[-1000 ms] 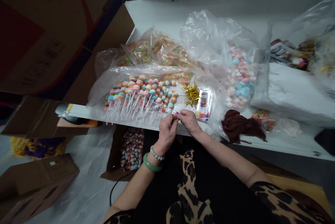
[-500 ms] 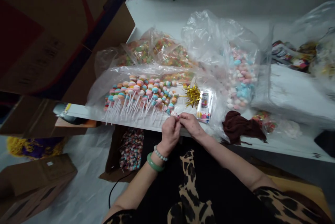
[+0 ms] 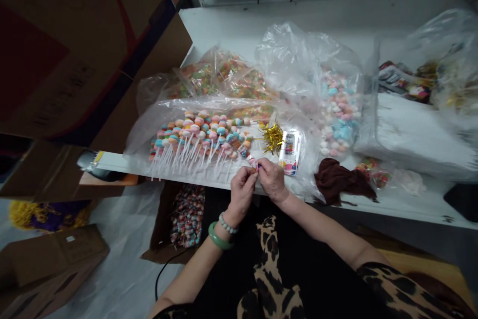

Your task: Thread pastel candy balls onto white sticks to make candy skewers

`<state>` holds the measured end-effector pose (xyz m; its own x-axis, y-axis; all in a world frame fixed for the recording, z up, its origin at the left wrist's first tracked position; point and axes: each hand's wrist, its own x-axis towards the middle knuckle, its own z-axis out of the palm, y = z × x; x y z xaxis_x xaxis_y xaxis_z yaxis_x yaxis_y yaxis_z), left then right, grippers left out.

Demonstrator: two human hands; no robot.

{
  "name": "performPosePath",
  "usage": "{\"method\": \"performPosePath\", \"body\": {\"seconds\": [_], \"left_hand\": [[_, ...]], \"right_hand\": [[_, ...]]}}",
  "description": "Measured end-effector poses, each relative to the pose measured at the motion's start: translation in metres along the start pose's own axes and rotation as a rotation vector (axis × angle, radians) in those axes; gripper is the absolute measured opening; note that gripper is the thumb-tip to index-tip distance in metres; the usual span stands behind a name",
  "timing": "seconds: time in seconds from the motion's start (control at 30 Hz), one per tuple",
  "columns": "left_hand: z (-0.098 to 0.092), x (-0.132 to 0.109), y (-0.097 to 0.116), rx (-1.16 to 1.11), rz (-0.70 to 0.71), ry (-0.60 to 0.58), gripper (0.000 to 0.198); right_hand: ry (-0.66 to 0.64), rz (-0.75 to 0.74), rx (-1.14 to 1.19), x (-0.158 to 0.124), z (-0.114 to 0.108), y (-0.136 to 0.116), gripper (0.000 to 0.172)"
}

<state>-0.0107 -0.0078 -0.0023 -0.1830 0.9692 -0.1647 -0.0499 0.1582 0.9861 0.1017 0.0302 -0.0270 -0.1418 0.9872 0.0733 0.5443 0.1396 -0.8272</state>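
My left hand (image 3: pixel 242 189) and my right hand (image 3: pixel 272 178) meet at the table's front edge, fingertips pinched together. Between them they grip the gathered neck of a wrapped candy stick (image 3: pixel 236 143), whose printed clear wrapper points up and left, away from me. Fingers hide its lower end. Just beyond, rows of candy sticks (image 3: pixel 194 130) in pastel colours lie with white sticks toward me. Right of these is a bunch of gold twist ties (image 3: pixel 273 138). Beside it lies a stack of printed bags (image 3: pixel 290 152), close to my right hand.
Large clear bags of gummy candy (image 3: pixel 227 72) and of pastel marshmallows (image 3: pixel 338 115) lie behind. A brown cloth (image 3: pixel 341 179) rests at the right front edge. A big carton (image 3: pixel 74 50) looms at left. Below the table, an open box (image 3: pixel 159 229) holds wrapped candies (image 3: pixel 187 217).
The wrapped candy stick now shows beyond my fingers, tilted up and left over the rows. My right hand has turned and shifted slightly. The view has tipped up a little.
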Motion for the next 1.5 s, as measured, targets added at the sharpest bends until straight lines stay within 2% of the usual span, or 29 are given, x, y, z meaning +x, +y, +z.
{"method": "performPosePath", "body": {"seconds": [0.07, 0.17, 0.3, 0.47, 0.57, 0.67, 0.73, 0.87, 0.93, 1.0, 1.07, 1.13, 1.27, 1.4, 1.43, 1.5], "left_hand": [[-0.001, 0.004, -0.001, -0.114, -0.091, 0.016, 0.024], [-0.005, 0.011, -0.002, -0.195, -0.219, 0.012, 0.034], [-0.006, 0.018, -0.004, -0.354, -0.402, -0.010, 0.041], [-0.004, 0.020, -0.008, -0.433, -0.329, 0.133, 0.036], [-0.002, 0.016, -0.008, -0.423, -0.309, 0.109, 0.035], [-0.002, 0.011, -0.005, -0.337, -0.217, 0.049, 0.029], [-0.003, 0.010, -0.003, -0.330, -0.193, 0.010, 0.029], [-0.007, 0.013, 0.000, -0.569, -0.364, -0.130, 0.029], [-0.009, 0.016, 0.000, -0.682, -0.409, -0.111, 0.027], [-0.011, 0.019, 0.002, -0.768, -0.374, -0.028, 0.027], [-0.012, 0.020, 0.006, -0.832, -0.331, 0.042, 0.025], [-0.014, 0.020, 0.012, -0.862, -0.276, 0.085, 0.019], [-0.012, 0.018, 0.022, -0.805, -0.192, 0.091, 0.016], [-0.009, 0.016, 0.023, -0.714, -0.265, 0.019, 0.028], [-0.011, 0.015, 0.022, -0.699, -0.281, -0.027, 0.030], [-0.020, 0.011, 0.021, -0.673, -0.281, -0.156, 0.027]], "right_hand": [[0.029, -0.116, -0.167, -0.001, -0.004, 0.001, 0.021], [0.004, -0.301, -0.298, -0.004, -0.007, -0.001, 0.021], [0.017, -0.404, -0.382, -0.008, -0.006, -0.006, 0.025], [-0.038, -0.428, -0.318, -0.013, -0.003, -0.008, 0.025], [-0.088, -0.286, -0.125, -0.013, -0.004, -0.008, 0.022], [-0.083, -0.136, 0.047, -0.010, -0.005, -0.008, 0.020], [-0.069, -0.158, 0.093, -0.008, -0.006, -0.009, 0.021], [-0.102, -0.194, 0.226, -0.004, -0.009, -0.017, 0.023], [-0.153, -0.194, 0.298, -0.004, -0.011, -0.022, 0.023], [-0.198, -0.165, 0.353, -0.006, -0.014, -0.027, 0.019], [-0.209, -0.069, 0.382, -0.006, -0.016, -0.030, 0.013], [-0.182, 0.046, 0.415, -0.005, -0.017, -0.034, 0.015], [-0.286, 0.190, 0.708, 0.002, -0.009, -0.043, 0.026], [-0.279, 0.339, 1.043, 0.005, 0.004, -0.049, 0.023], [-0.329, 0.419, 1.110, 0.004, 0.005, -0.048, 0.023], [-0.574, 0.611, 1.254, 0.001, 0.004, -0.043, 0.025]]}}
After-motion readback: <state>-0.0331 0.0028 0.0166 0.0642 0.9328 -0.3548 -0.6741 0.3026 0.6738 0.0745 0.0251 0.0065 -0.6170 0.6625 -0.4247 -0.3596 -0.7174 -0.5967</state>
